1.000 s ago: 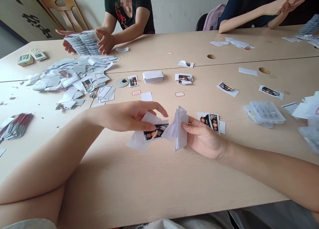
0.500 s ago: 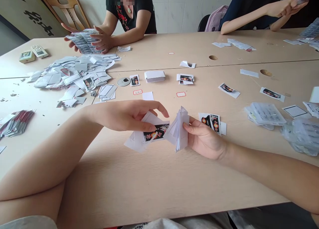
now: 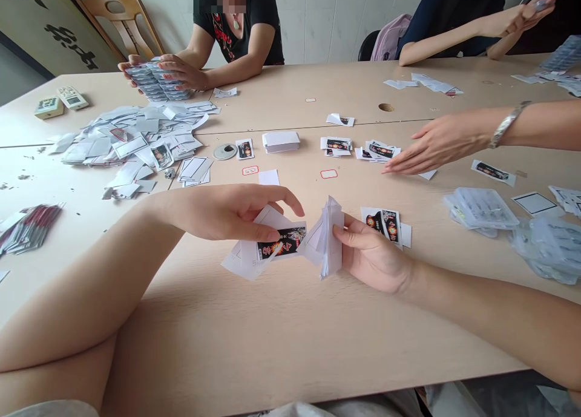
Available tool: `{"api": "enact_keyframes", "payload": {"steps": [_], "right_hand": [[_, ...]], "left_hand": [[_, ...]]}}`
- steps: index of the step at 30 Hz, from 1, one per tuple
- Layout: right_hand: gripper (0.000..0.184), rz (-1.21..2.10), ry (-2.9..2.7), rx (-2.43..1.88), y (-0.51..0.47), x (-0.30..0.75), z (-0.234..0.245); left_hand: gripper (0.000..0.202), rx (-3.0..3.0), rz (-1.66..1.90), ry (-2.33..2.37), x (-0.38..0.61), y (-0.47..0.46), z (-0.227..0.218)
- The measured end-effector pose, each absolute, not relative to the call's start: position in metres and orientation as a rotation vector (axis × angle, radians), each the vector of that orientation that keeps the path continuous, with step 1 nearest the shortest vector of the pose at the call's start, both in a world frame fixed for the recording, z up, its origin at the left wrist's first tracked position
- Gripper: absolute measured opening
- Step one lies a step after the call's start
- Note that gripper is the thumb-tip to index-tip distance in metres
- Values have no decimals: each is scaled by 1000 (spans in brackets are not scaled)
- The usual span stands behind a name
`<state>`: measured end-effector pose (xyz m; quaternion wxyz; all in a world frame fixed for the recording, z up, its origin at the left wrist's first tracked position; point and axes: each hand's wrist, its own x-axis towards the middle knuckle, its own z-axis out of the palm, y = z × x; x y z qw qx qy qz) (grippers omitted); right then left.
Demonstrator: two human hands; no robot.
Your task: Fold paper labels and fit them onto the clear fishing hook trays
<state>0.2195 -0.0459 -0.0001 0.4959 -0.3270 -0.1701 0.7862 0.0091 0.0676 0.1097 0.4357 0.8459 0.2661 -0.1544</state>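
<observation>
My left hand (image 3: 240, 214) pinches a few paper cards between thumb and fingers. The top one is a printed card (image 3: 290, 240) with a black label in red and white lettering, and white cards fan out beneath it. My right hand (image 3: 370, 247) is closed on a bundle of white cards (image 3: 330, 241) held on edge, with the thumb on the near side. The two lots of cards meet or overlap slightly between my hands, above the table (image 3: 290, 332). Just behind my right hand lie printed cards (image 3: 380, 223) on the tabletop.
A heap of white cards (image 3: 131, 132) spreads at the left. Beyond my hands stand a neat card stack (image 3: 280, 141) and a tape roll (image 3: 225, 151). Plastic boxes (image 3: 483, 208) lie at the right. A co-worker's hand (image 3: 447, 138) reaches in; another person holds blister packs (image 3: 158, 81).
A co-worker's hand with a bracelet has come in from the right, and a small pile of printed cards now lies by its fingertips. My own hands have hardly moved.
</observation>
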Motion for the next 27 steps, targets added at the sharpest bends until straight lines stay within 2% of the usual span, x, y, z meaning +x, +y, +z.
{"api": "enact_keyframes", "payload": {"steps": [8, 20, 27], "right_hand": [[18, 1940, -376, -752, -44, 223, -3], [10, 1998, -427, -676, -45, 224, 0], [12, 2060, -523, -647, -47, 229, -5]], "left_hand": [[49, 1957, -410, 701, 7, 68, 118], [35, 2090, -129, 1229, 15, 92, 83], [49, 1978, 60, 1420, 30, 80, 71]]}}
